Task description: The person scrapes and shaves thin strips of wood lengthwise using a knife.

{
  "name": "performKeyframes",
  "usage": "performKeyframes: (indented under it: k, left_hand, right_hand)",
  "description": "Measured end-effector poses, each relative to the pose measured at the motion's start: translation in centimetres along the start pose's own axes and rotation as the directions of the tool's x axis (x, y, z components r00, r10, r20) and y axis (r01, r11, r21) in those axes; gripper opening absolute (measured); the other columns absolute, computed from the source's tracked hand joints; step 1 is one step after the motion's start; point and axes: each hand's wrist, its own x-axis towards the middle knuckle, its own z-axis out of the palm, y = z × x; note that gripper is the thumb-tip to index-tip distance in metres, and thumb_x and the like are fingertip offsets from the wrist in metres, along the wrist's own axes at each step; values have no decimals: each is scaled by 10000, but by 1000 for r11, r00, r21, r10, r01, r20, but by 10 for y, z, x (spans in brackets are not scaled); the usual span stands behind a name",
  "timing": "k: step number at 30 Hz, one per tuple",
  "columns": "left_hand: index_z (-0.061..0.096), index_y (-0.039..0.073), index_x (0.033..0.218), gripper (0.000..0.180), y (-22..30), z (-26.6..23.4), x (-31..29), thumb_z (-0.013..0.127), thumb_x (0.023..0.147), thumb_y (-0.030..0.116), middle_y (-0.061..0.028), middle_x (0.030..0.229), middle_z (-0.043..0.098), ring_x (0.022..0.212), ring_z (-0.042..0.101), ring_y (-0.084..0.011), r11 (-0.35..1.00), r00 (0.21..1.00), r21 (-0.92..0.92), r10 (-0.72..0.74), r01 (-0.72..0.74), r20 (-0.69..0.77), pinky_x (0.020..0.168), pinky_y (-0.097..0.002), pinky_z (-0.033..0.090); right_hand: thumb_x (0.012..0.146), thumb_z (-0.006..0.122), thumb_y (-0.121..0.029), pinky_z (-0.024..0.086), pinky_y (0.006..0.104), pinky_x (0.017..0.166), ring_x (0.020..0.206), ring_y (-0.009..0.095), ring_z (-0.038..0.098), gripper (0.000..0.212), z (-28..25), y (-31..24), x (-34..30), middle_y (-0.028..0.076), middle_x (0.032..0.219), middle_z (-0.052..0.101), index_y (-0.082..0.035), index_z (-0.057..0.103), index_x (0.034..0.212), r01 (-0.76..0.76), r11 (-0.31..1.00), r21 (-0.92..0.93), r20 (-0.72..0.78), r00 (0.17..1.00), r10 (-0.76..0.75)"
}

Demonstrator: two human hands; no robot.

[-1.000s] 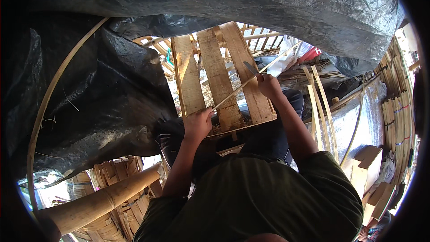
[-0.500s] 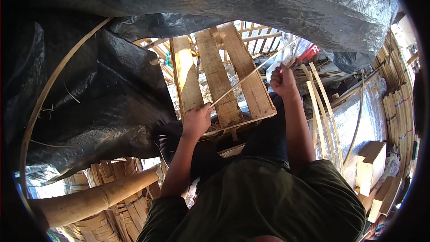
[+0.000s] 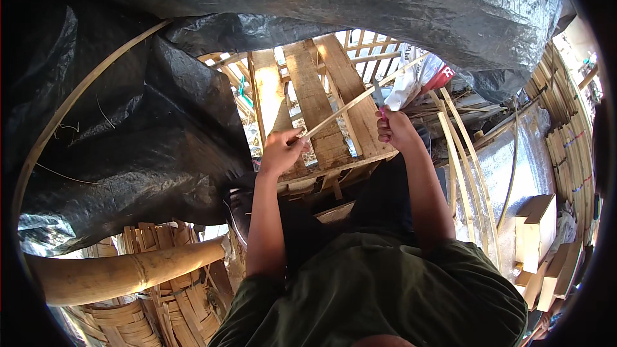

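Note:
My left hand (image 3: 281,153) is closed on the near end of a thin bamboo strip (image 3: 339,114). The strip slants away to the right, above a slatted wooden bench (image 3: 316,130). In my right hand (image 3: 400,132) is a small knife (image 3: 378,96) with a pink handle, gripped with the blade pointing away from me. The blade stands upright at the strip, near its far part; whether it touches the strip I cannot tell. Behind the knife lies a white and red plastic sack (image 3: 421,80).
Black plastic sheeting (image 3: 128,115) hangs at the left and overhead. Long pale bamboo strips (image 3: 464,180) lean at my right, by wooden blocks (image 3: 535,231) and bundled slats (image 3: 571,160). A thick bamboo pole (image 3: 138,271) and woven baskets (image 3: 138,321) are at the lower left.
My right hand has come down and left, turning so that the knife blade now shows against the strip. My left hand has risen slightly, its fingers now pinching the strip's end.

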Motion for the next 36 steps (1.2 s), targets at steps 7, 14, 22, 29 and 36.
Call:
performKeyframes:
  k: [7,14,22,29,36]
  left_hand:
    - [605,-95,1164,273,14,-7,3,553,968,88,-144,929,700,861,705,-192,984,984,-110,-128,142,125,735,-275,576]
    - [725,-9,998,162,16,-20,-12,651,910,105,-37,734,688,660,613,-61,993,983,113,-18,39,-182,602,-213,496]
    - [641,-17,1198,376,1,-7,-10,707,833,44,-93,964,708,879,641,-84,876,884,-115,463,-468,-71,775,-249,515]
    - [658,-43,1147,323,-1,-5,-14,692,841,56,-104,954,713,876,649,-72,905,926,-198,368,-377,-81,796,-240,512]
    - [699,-76,1005,231,-6,18,1,598,964,127,-31,700,631,603,559,-60,905,912,-288,200,-312,-359,589,-255,519]
  right_hand:
    - [834,707,-421,524,415,664,710,318,669,428,37,0,35,145,751,673,-22,648,976,566,108,-817,337,621,-708]
    - [811,736,-380,512,447,701,847,398,643,350,44,6,52,198,853,674,-71,676,963,446,-31,-894,373,706,-602]
    - [815,726,-314,501,459,680,828,400,649,296,41,6,54,197,834,672,-64,669,962,538,28,-843,420,689,-590]
    - [820,722,-275,496,460,654,801,412,641,258,33,13,56,203,805,657,-51,649,923,569,93,-817,394,670,-630]
    - [845,683,-206,492,478,643,780,418,633,190,46,17,46,194,781,650,-50,626,935,539,-52,-841,429,603,-672]
